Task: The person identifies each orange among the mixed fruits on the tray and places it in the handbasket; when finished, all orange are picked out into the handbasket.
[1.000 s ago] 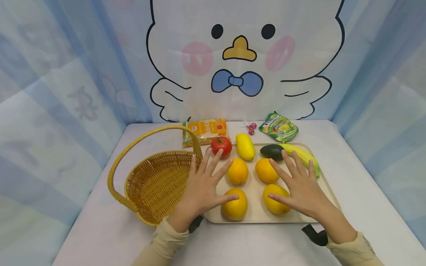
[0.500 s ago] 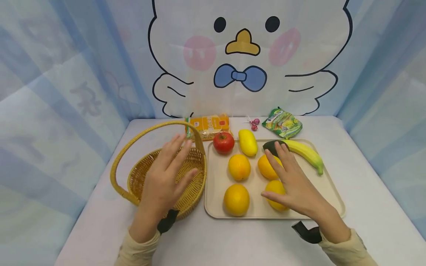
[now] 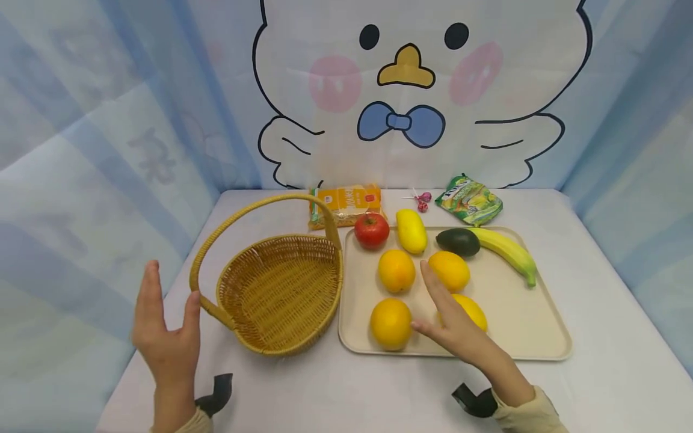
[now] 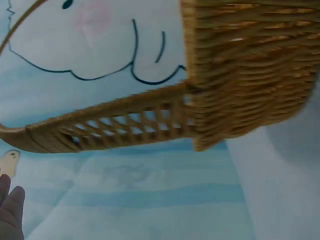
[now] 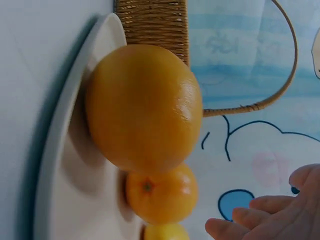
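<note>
A left hand (image 3: 166,352) hovers left of a wicker basket (image 3: 281,294), a right hand (image 3: 455,329) right of it, near oranges (image 3: 391,325). Their fingers (image 3: 149,297) stand apart from the thumbs (image 3: 192,313).

- Behind the right hand (image 3: 460,331), the nearest right-side orange (image 3: 472,311) has its lower left part hidden; at the fingertips, the edge of another orange (image 3: 450,270) is covered.
- The left hand (image 3: 168,343) shows its fingers overlapping, too much to count; below them, the sleeve (image 3: 197,423) leaves the head view.
- Above and right of the left fingers, the left wrist view blurs the basket (image 4: 250,75) and cuts it off.
- Left of the right fingers, the right wrist view crops the tray (image 5: 87,215) and a yellow fruit (image 5: 167,232).
- Well beyond the right fingertips, the packet (image 3: 346,204) bears print too small to read.
</note>
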`<state>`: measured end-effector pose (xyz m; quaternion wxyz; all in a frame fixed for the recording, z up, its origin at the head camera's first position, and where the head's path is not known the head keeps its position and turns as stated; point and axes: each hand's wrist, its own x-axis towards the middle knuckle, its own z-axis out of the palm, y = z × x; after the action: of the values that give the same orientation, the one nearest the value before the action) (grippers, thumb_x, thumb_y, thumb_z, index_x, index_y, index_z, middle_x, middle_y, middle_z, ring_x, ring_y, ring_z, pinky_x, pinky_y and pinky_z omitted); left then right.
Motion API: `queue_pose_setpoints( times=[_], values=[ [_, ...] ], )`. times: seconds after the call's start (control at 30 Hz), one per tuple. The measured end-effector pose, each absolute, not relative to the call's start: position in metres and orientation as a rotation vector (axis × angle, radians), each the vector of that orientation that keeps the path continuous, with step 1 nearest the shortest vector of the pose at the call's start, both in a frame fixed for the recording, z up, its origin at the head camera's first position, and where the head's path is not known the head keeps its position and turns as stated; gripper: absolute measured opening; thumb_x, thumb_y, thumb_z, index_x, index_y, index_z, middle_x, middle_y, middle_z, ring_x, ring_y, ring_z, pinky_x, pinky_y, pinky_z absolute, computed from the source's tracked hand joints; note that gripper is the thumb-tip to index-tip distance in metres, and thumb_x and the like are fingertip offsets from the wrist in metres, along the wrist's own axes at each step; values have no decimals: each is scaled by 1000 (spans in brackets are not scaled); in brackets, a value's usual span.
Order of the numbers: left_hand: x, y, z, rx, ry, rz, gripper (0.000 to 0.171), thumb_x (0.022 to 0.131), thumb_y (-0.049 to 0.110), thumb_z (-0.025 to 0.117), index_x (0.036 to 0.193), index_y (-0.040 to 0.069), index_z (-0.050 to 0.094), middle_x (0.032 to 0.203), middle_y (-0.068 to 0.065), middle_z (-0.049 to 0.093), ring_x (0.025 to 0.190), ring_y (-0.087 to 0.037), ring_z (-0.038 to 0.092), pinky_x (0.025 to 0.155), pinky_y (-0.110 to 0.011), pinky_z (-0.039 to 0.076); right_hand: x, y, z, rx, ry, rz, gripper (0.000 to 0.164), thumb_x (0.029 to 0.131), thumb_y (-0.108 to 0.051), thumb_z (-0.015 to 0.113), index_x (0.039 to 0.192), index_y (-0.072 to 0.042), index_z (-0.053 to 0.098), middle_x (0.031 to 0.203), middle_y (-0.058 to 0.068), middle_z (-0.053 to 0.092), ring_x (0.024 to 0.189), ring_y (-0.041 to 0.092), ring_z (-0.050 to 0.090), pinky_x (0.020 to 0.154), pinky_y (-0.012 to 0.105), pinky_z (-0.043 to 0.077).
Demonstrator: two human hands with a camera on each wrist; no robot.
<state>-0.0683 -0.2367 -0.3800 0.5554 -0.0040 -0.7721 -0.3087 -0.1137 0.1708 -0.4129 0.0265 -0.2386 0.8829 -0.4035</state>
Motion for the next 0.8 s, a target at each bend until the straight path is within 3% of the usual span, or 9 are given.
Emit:
queue_pose_setpoints(
  times=[0.17,0.33,0.4,0.5,0.63,0.8],
  values=[
    [-70,-243,-415,60,-1955,-800,60,89,21,65,141,5,42,144,-13,46,136,-13,39,110,-11,32,-113,164,-434,-704,2656,-1262,90,89,-28,63,153,-14,2,160,15,5,144,40,14,114,61,19],
    [-72,-238,-434,123,-2050,-834,65,88,6,63,146,9,34,147,-14,42,136,-12,38,105,-5,32,-114,160,-448,-671,2617,-1227,91,87,-35,65,153,-12,5,160,14,7,145,37,14,116,58,18],
    [-72,-235,-438,156,-2069,-841,67,89,4,62,147,10,31,145,-14,45,133,-13,43,101,-2,33,-114,159,-452,-677,2619,-1212,93,85,-39,67,153,-12,8,159,13,9,145,37,15,115,58,19],
    [-73,-231,-440,187,-2085,-863,68,91,3,59,149,12,26,143,-12,48,129,-4,45,96,1,34,-116,157,-458,-692,2632,-1203,95,81,-42,70,152,-13,13,159,14,13,144,37,17,115,60,20],
    [-74,-229,-441,157,-2066,-893,68,91,-1,56,150,10,24,142,-13,48,126,8,44,96,1,35,-117,155,-464,-707,2634,-1225,94,77,-42,74,151,-13,23,157,17,20,143,38,21,113,61,24],
    [-73,-226,-441,155,-2061,-900,67,92,-1,54,150,9,23,142,-13,48,125,11,43,97,1,35,-117,153,-469,-692,2603,-1263,92,74,-42,77,149,-19,29,155,16,24,142,37,24,112,62,27]
  ],
)
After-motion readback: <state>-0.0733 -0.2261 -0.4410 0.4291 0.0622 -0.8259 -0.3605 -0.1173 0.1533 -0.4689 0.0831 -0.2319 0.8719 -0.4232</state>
